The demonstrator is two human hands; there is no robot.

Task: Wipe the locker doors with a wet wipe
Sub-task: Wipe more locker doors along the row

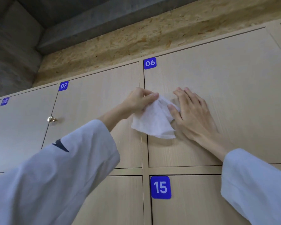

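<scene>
Pale wooden locker door 06 (217,95) fills my view; my left hand (137,102) pinches the wet wipe (154,122), my right hand (193,114) lies flat, fingers straight, pressing its edge.

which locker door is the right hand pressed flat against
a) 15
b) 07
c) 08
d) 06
d: the right hand lies with straight fingers on the door whose blue label reads 06, its thumb on the white wet wipe that the left hand pinches at its top edge.
</scene>
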